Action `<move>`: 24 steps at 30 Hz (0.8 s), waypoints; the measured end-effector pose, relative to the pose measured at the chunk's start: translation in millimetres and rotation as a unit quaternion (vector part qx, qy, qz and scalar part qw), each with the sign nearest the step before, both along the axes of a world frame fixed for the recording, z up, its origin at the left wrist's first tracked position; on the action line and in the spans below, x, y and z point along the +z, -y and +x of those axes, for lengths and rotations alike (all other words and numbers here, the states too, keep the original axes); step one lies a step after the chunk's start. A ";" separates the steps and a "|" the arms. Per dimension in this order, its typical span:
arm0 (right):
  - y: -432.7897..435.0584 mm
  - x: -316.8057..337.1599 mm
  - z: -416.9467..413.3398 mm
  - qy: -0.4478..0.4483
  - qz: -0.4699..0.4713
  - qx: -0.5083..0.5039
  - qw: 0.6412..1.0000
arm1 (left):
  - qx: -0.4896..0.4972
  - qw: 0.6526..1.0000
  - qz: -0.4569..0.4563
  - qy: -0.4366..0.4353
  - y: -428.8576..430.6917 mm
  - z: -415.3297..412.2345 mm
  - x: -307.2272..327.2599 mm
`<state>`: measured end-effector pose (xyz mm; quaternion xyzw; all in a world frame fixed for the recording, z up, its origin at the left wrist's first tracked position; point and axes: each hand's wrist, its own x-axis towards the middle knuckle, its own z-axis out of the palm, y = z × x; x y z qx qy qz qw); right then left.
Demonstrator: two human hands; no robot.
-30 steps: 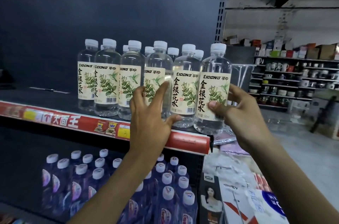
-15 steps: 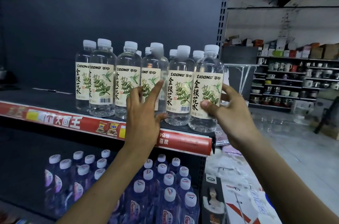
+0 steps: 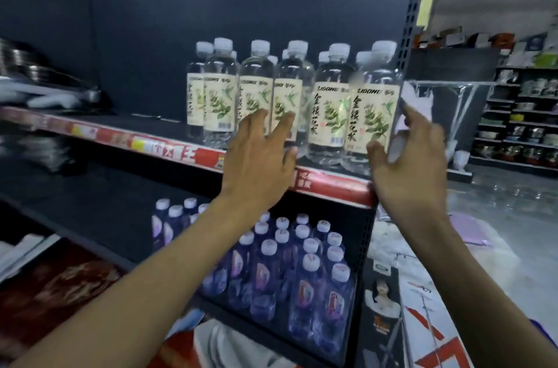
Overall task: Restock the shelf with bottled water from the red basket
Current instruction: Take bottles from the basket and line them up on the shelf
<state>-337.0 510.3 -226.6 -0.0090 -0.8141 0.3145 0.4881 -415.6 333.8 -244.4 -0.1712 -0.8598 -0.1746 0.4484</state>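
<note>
So the clear water bottles (image 3: 259,96) with the cream leaf labels and white caps are bunched at the right end of the upper shelf (image 3: 136,126), standing upright right behind the red price strip (image 3: 332,186). They look about 2 rows deep, with the back caps peeking over the front ones.

The right hand (image 3: 416,165) is wrapped around the end bottle (image 3: 377,102), the one nearest the shelf's right upright. The thumb sits low on the front of it and the fingers curl round its right side. The bottle's base looks to be down on the shelf, just beside its neighbour.

The left hand (image 3: 259,159) isn't holding anything. Its fingers are straight and splayed, with the tips up in front of the labels of the middle bottles. Honestly I can't tell if they actually touch the plastic or just hover in front of it.

On the shelf below there's a big block of purple-tinted bottles (image 3: 305,283) with white caps, under and between the 2 arms. Far left on the upper shelf is something metal, but it's too blurry to name. Way off to the right, across the floor, there's another rack (image 3: 519,114) full of mugs and bowls.
</note>
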 end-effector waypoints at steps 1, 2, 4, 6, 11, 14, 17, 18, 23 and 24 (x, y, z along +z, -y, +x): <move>14.5 -7.5 6.7 -0.034 0.049 -0.004 0.998 | 0.014 1.000 -0.013 -0.009 10.0 9.0 -2.5; 32.1 -15.8 11.5 -0.039 0.091 0.015 0.995 | 0.033 0.999 -0.024 -0.014 21.6 17.5 -6.6; 70.1 -34.8 11.9 0.009 0.159 0.079 0.984 | 0.080 0.996 -0.043 -0.010 49.1 34.2 -20.9; 108.6 -57.7 3.9 0.062 0.213 0.139 0.965 | 0.127 0.989 -0.071 0.015 81.4 50.8 -45.7; 200.2 -139.9 -19.2 0.190 0.291 0.225 0.910 | 0.238 0.949 -0.109 0.175 179.6 98.9 -147.5; 248.0 -198.3 -28.7 0.267 0.328 0.274 0.864 | 0.293 0.905 -0.077 0.300 233.3 119.6 -205.6; 291.8 -255.2 -44.4 0.335 0.363 0.301 0.816 | 0.308 0.857 -0.034 0.411 274.2 120.4 -258.5; 306.9 -273.7 -50.9 0.359 0.372 0.312 0.797 | 0.304 0.840 -0.018 0.449 286.4 115.9 -277.4; 378.1 -375.2 -92.1 0.470 0.402 0.359 0.699 | 0.262 0.700 0.114 0.654 337.8 82.0 -385.7; 391.7 -398.9 -102.3 0.493 0.400 0.366 0.680 | 0.257 0.672 0.143 0.680 348.2 76.4 -411.8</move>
